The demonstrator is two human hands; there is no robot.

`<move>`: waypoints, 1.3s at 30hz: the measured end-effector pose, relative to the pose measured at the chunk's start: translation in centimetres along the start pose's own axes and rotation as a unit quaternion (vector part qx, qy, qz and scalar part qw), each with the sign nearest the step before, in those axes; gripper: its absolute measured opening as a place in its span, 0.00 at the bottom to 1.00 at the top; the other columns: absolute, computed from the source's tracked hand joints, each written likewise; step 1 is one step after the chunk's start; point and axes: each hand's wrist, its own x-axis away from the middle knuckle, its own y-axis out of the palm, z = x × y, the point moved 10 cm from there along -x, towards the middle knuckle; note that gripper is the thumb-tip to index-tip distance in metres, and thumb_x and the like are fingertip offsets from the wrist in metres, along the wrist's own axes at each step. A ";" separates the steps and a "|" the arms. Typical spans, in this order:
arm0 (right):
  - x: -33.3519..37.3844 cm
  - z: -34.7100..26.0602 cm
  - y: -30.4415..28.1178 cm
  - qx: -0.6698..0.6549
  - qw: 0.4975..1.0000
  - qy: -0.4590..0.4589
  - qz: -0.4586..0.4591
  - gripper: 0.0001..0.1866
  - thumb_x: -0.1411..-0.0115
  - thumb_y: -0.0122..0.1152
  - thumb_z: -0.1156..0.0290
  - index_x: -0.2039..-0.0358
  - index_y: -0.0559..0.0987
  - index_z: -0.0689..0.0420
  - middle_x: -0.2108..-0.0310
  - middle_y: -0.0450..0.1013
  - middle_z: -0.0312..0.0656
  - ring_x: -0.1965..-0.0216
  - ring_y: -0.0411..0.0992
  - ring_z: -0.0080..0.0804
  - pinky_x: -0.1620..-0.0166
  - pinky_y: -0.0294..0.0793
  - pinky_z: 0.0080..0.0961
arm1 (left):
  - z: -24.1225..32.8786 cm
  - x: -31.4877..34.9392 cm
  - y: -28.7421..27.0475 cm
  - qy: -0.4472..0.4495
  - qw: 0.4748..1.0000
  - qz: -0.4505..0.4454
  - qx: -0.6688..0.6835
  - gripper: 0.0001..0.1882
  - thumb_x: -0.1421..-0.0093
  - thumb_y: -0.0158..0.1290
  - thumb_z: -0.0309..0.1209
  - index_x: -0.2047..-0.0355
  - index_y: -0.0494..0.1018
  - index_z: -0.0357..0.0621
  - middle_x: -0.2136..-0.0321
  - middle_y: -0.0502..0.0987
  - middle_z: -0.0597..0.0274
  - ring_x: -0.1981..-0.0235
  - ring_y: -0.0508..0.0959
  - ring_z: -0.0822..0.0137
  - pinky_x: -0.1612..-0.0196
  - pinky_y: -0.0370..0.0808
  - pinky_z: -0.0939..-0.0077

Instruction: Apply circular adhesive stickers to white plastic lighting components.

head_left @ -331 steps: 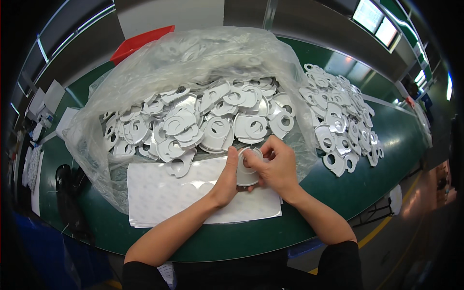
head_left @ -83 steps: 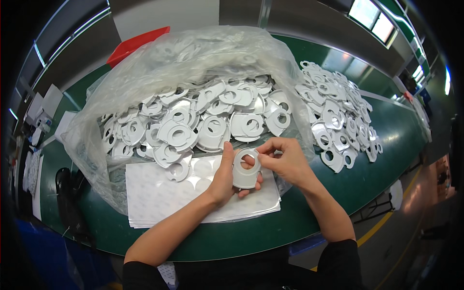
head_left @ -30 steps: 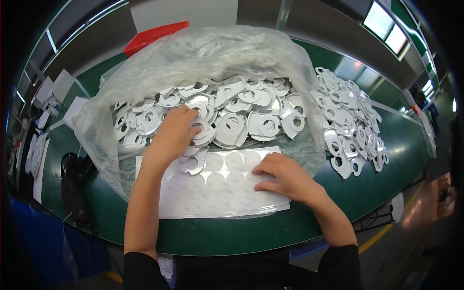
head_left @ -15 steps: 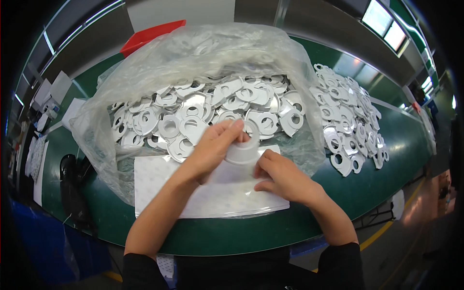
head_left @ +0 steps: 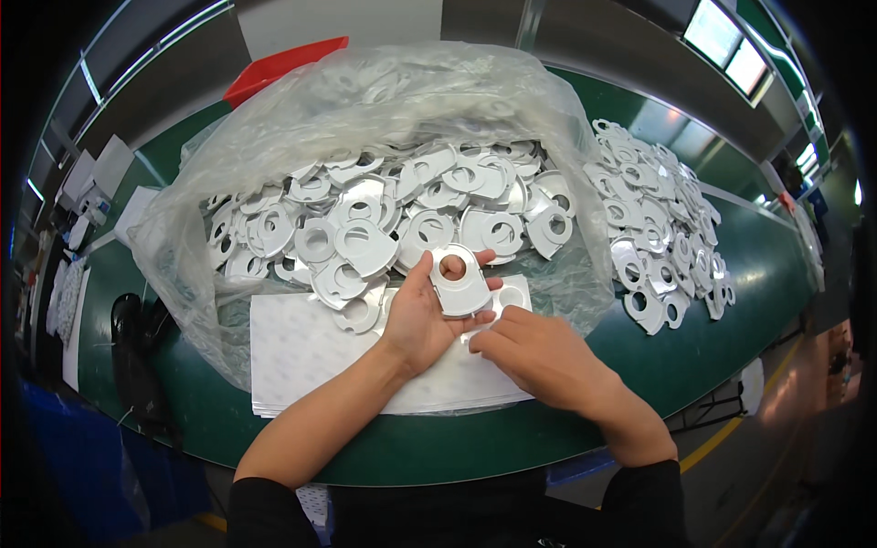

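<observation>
A: Now, chg?
B: Qty 1 white holed plastic plate (head_left: 466,295), ex clear bag (head_left: 498,78); now gripped, L hand (head_left: 416,320). Pick-up looks done.
A: R hand (head_left: 545,356)?
B: Curled, over white sheet stack (head_left: 306,361); contents: can't tell.

Moderate, fairly even light falls on the worktop (head_left: 411,461) around the fingers (head_left: 494,283), where the pale part (head_left: 464,296) shows clearly. Far beyond them to the right, a window (head_left: 728,46) glares nearly white, with a hazy reflection on the worktop below. Well outward from the fingers, straight edges bow and corners sink to black.
</observation>
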 end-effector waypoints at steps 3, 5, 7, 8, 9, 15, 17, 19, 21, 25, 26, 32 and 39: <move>-0.6 -0.1 -2.6 -0.150 0.988 -0.006 0.032 0.10 0.54 0.65 0.78 0.70 0.75 0.56 0.72 0.71 0.36 0.73 0.70 0.30 0.73 0.69 0.23 | -0.2 0.1 0.2 -0.001 0.999 -0.034 -0.020 0.26 0.32 0.21 0.51 0.59 0.65 0.48 0.47 0.67 0.51 0.54 0.72 0.58 0.59 0.72 0.66; -0.2 1.6 -3.4 -0.297 0.950 0.045 0.081 0.10 0.52 0.66 0.79 0.70 0.74 0.56 0.71 0.72 0.36 0.77 0.71 0.23 0.70 0.73 0.19 | -0.5 0.0 0.2 -0.002 0.997 -0.019 -0.068 0.27 0.33 0.21 0.54 0.58 0.65 0.50 0.50 0.70 0.52 0.57 0.74 0.60 0.62 0.72 0.69; 0.5 4.5 -3.7 -0.343 0.910 0.121 0.200 0.10 0.50 0.64 0.80 0.68 0.74 0.59 0.70 0.72 0.36 0.75 0.70 0.18 0.71 0.71 0.16 | -0.7 0.2 0.3 -0.002 0.996 0.008 -0.092 0.29 0.34 0.22 0.56 0.57 0.65 0.48 0.54 0.72 0.53 0.59 0.75 0.61 0.64 0.70 0.72; 0.8 6.0 -2.9 -0.416 0.864 0.152 0.239 0.10 0.48 0.62 0.80 0.65 0.72 0.61 0.70 0.72 0.37 0.74 0.70 0.18 0.72 0.70 0.14 | -0.9 0.4 0.1 -0.016 0.995 0.028 -0.094 0.30 0.34 0.22 0.57 0.56 0.65 0.47 0.55 0.72 0.54 0.60 0.75 0.61 0.65 0.70 0.73; 0.6 6.4 -2.4 -0.415 0.864 0.152 0.240 0.10 0.48 0.62 0.80 0.65 0.72 0.61 0.70 0.72 0.37 0.74 0.70 0.18 0.72 0.70 0.14 | -1.1 0.5 -0.1 -0.029 0.994 0.048 -0.095 0.31 0.35 0.22 0.57 0.55 0.64 0.46 0.56 0.72 0.54 0.61 0.75 0.61 0.67 0.69 0.74; 0.5 9.1 1.6 -0.542 0.768 0.251 0.232 0.08 0.44 0.59 0.78 0.65 0.71 0.62 0.71 0.71 0.38 0.78 0.68 0.18 0.76 0.68 0.12 | -1.6 0.3 0.5 -0.045 0.992 -0.013 -0.118 0.35 0.35 0.21 0.59 0.54 0.65 0.43 0.63 0.74 0.56 0.65 0.75 0.64 0.72 0.68 0.76; 0.4 9.2 1.7 -0.541 0.768 0.250 0.233 0.08 0.44 0.59 0.78 0.66 0.70 0.62 0.71 0.71 0.37 0.79 0.68 0.17 0.77 0.68 0.12 | -1.7 0.3 0.6 -0.045 0.992 -0.016 -0.116 0.35 0.35 0.21 0.59 0.54 0.65 0.43 0.64 0.74 0.57 0.65 0.75 0.64 0.72 0.68 0.76; 0.3 9.2 1.7 -0.541 0.769 0.249 0.234 0.08 0.44 0.59 0.78 0.66 0.70 0.62 0.72 0.70 0.37 0.79 0.67 0.17 0.78 0.68 0.12 | -1.6 0.2 0.4 -0.041 0.992 0.001 -0.115 0.35 0.35 0.20 0.59 0.54 0.65 0.43 0.64 0.74 0.57 0.65 0.76 0.64 0.72 0.68 0.76; 0.3 9.3 1.8 -0.535 0.771 0.256 0.231 0.07 0.44 0.59 0.78 0.67 0.70 0.62 0.73 0.70 0.37 0.80 0.67 0.16 0.78 0.67 0.12 | -1.6 0.3 0.3 -0.041 0.992 0.002 -0.116 0.35 0.35 0.20 0.59 0.54 0.65 0.44 0.64 0.74 0.57 0.66 0.76 0.64 0.72 0.68 0.76; 0.3 9.4 1.9 -0.533 0.774 0.256 0.225 0.07 0.45 0.60 0.78 0.67 0.70 0.62 0.73 0.70 0.36 0.80 0.67 0.16 0.78 0.67 0.12 | -1.7 0.2 0.3 -0.043 0.992 0.002 -0.115 0.34 0.35 0.20 0.59 0.55 0.65 0.44 0.64 0.74 0.57 0.66 0.75 0.65 0.72 0.68 0.76; 0.3 9.4 1.9 -0.534 0.774 0.255 0.224 0.07 0.45 0.60 0.78 0.67 0.70 0.62 0.73 0.70 0.36 0.80 0.67 0.16 0.78 0.67 0.12 | -1.7 0.2 0.3 -0.044 0.992 0.001 -0.115 0.34 0.35 0.20 0.59 0.55 0.65 0.44 0.64 0.74 0.57 0.66 0.75 0.65 0.72 0.68 0.76; 0.3 9.5 2.0 -0.530 0.779 0.263 0.208 0.08 0.44 0.59 0.79 0.67 0.70 0.62 0.72 0.71 0.38 0.78 0.68 0.18 0.77 0.69 0.13 | -1.7 0.2 0.3 -0.045 0.992 -0.002 -0.121 0.33 0.35 0.21 0.59 0.56 0.65 0.44 0.63 0.73 0.57 0.66 0.74 0.65 0.73 0.69 0.74; 0.3 9.4 2.0 -0.528 0.783 0.266 0.196 0.08 0.44 0.59 0.80 0.67 0.69 0.63 0.72 0.71 0.40 0.77 0.69 0.20 0.76 0.70 0.15 | -1.7 0.2 0.3 -0.050 0.991 0.006 -0.122 0.34 0.35 0.19 0.58 0.55 0.65 0.44 0.64 0.74 0.57 0.66 0.75 0.65 0.72 0.68 0.76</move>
